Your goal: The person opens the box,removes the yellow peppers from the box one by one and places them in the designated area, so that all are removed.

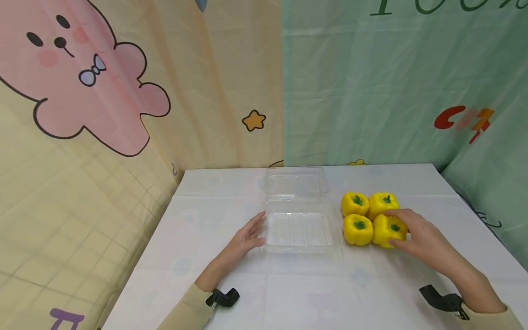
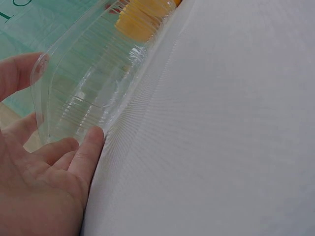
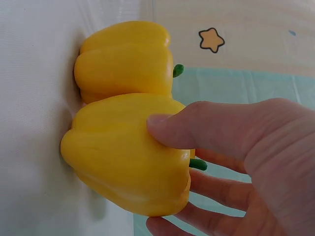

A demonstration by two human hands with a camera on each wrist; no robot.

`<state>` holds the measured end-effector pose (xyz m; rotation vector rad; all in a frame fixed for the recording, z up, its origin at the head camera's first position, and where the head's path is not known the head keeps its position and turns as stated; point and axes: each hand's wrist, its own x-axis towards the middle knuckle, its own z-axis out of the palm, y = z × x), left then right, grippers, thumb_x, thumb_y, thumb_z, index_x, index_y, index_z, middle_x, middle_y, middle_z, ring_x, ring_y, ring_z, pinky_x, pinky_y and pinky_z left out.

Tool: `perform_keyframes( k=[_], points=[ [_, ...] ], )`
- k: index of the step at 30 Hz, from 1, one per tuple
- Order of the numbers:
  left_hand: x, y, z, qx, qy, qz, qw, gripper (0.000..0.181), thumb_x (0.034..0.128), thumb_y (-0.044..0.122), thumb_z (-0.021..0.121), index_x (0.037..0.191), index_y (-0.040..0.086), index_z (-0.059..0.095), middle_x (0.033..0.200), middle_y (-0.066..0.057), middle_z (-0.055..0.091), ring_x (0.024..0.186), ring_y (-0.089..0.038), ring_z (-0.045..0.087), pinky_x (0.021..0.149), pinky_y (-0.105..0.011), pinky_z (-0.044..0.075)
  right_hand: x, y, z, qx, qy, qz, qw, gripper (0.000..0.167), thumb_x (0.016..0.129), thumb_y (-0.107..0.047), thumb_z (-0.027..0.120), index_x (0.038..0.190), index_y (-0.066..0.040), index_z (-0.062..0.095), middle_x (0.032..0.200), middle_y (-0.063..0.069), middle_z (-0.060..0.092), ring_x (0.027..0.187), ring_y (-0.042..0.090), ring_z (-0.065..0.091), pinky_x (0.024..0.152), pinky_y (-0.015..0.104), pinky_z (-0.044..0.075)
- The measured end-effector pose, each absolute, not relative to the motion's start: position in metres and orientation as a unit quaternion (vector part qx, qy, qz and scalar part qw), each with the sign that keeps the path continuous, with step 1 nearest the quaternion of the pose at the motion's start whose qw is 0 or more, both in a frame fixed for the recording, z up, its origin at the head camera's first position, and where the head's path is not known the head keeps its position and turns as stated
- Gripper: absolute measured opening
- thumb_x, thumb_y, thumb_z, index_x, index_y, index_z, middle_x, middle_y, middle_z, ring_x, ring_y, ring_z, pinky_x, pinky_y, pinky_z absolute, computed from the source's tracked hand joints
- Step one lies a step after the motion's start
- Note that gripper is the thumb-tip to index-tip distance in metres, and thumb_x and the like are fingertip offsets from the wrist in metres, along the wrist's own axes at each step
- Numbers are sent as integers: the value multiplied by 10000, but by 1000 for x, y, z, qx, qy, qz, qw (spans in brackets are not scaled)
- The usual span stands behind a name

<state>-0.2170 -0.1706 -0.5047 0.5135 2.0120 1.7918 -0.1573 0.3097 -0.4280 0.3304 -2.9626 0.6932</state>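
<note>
A yellow bell pepper (image 3: 125, 152) with a green stem sits at the near right of a tight cluster. My right hand (image 1: 422, 236) grips it, thumb on one side and fingers round the other. Beside it are more yellow peppers, such as the near left pepper (image 1: 358, 229) and the far left pepper (image 1: 354, 204). Left of the cluster, a clear plastic clamshell box (image 1: 299, 229) lies with its lid (image 1: 296, 183) folded back. My left hand (image 1: 246, 236) rests against the box's left side, its fingers loosely spread and the thumb at the rim (image 2: 42, 93).
A white cloth covers the table (image 1: 198, 261), and its far edge meets a printed curtain (image 1: 231, 82). The far right pepper (image 1: 381, 201) touches its neighbours. The box stands a short gap left of the peppers.
</note>
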Motion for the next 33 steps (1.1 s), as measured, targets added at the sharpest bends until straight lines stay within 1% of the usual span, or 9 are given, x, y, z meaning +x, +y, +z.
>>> perform_keyframes(
  k=[5, 13, 21, 29, 33],
  points=[
    [-217, -171, -504, 183, 719, 640, 199, 768, 1051, 123, 596, 1691, 311, 215, 1775, -75, 161, 1641, -328, 173, 1300, -554, 240, -158, 309, -429, 113, -970, 210, 44, 703, 825, -155, 884, 1437, -54, 554, 1350, 277, 573, 1207, 508, 559, 972, 753, 475],
    [-219, -170, -505, 184, 719, 639, 200, 778, 1053, 119, 598, 1701, 268, 192, 1775, -66, 164, 1641, -316, 180, 1300, -548, 243, -159, 311, -429, 125, -967, 216, 44, 697, 824, -103, 869, 1449, -79, 561, 1376, 272, 537, 1212, 513, 559, 951, 750, 498],
    [-218, -169, -506, 185, 719, 640, 198, 785, 1052, 114, 593, 1705, 239, 177, 1777, -77, 156, 1641, -328, 176, 1300, -557, 236, -157, 310, -428, 117, -967, 220, 42, 680, 836, -128, 856, 1450, -108, 565, 1378, 262, 513, 1197, 512, 568, 937, 749, 506],
    [-217, -169, -504, 188, 719, 640, 196, 770, 1056, 119, 586, 1699, 285, 197, 1780, -75, 144, 1640, -336, 176, 1296, -557, 246, -158, 312, -428, 125, -968, 213, 53, 646, 806, -57, 851, 1404, -101, 611, 1342, 241, 521, 1124, 467, 591, 882, 697, 553],
    [-216, -168, -503, 189, 718, 641, 194, 767, 1055, 112, 582, 1697, 289, 202, 1778, -98, 145, 1639, -347, 175, 1296, -557, 244, -160, 312, -431, 128, -968, 210, 58, 682, 780, -55, 880, 1403, -108, 610, 1328, 245, 523, 1114, 470, 590, 878, 706, 551]
  ],
)
